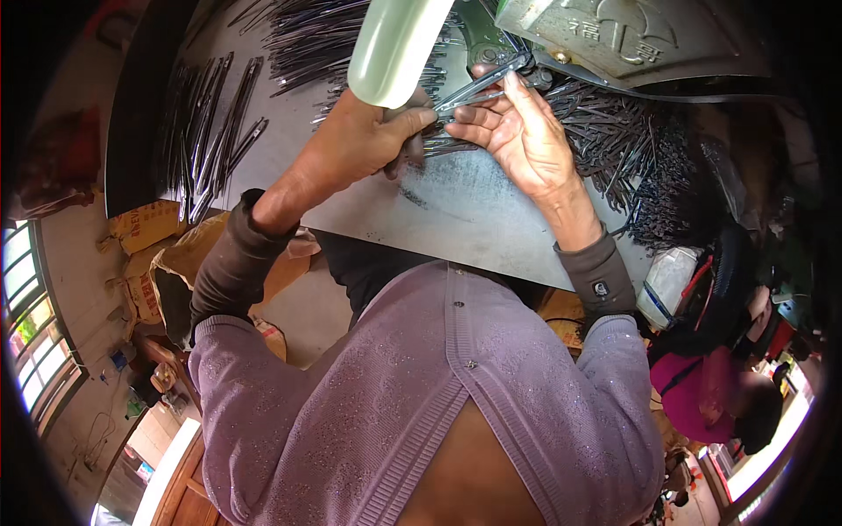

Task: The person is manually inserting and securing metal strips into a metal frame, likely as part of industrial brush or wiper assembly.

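Observation:
My left hand (373,131) is closed, its thumb and fingers pinching the near end of a slim, shiny metal strip (478,85). The far end of that strip slants up to the right, against the thumb and fingertips of my right hand (531,145), which is turned palm up with its fingers curled. Whether the strip is one piece or several laid together, I cannot tell. Just beyond the hands is the green metal base (485,44) of a machine. A pale green rounded cylinder (399,53) hangs above my left hand and hides part of it.
Loose dark metal strips lie in a left bundle (206,131), a far pile (316,44) and a large right heap (627,145) on the metal tabletop (474,215). A grey-green machine housing (631,39) stands far right. Another person in magenta (697,394) is at lower right.

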A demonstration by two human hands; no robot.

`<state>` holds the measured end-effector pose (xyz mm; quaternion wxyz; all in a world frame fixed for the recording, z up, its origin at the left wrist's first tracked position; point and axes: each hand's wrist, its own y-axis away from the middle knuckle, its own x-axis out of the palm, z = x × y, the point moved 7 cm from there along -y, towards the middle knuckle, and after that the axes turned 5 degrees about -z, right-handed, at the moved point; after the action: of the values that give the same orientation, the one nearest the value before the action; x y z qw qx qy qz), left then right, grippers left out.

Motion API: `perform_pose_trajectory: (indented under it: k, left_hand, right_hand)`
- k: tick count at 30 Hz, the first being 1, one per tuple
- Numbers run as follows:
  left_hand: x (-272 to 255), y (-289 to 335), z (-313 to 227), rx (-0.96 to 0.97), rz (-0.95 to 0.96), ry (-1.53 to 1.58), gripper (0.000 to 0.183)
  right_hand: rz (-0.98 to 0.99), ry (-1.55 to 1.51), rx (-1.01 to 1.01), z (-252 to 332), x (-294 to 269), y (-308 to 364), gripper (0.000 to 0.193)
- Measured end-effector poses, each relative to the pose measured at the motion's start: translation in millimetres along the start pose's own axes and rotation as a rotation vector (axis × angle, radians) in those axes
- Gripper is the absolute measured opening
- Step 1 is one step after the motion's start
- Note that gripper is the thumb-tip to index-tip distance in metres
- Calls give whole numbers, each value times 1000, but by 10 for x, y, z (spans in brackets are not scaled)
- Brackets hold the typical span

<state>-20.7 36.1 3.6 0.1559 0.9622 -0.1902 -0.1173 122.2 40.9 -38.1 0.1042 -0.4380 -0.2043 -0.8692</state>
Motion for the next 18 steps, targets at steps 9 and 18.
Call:
perform_pose_trajectory:
  k: [9,18]
  left_hand:
    - [19,-4,-2,-65,61,43,18]
    - [3,103,364,-334,-142,976,26]
  right_hand:
    - [-18,77,-13,39,-30,3,33]
    - [-136,-39,-169,165,-195,279,28]
